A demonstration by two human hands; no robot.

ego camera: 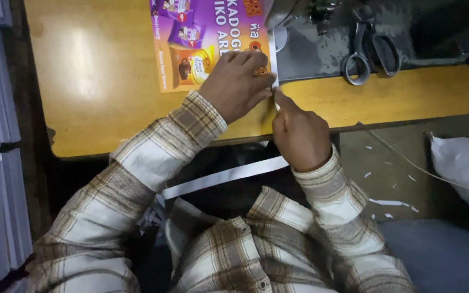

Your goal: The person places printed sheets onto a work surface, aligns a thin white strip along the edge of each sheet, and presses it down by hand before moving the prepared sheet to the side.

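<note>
- left hand (238, 82) lies palm down on the right edge of the sheet (202, 38), a purple/orange printed one, fingers together and curled, tips pressing right where a white strip (273, 59) runs along that edge
- right hand (298, 135) just below it at the table (99, 76) edge, forefinger stretched up to the strip's lower end, touching the left fingertips; other fingers curled in. pinching or just pressing? can't tell
- so strip sits btw both sets of fingertips, sheet flat on the wooden top, mostly left of the hands
- more white strip (229, 176) runs under the wrists across the lap
- scissors (370, 49) on the grey machine bed (321, 54), up and to the right, well apart from hands
- white bag (462, 163) on the floor at the right
</note>
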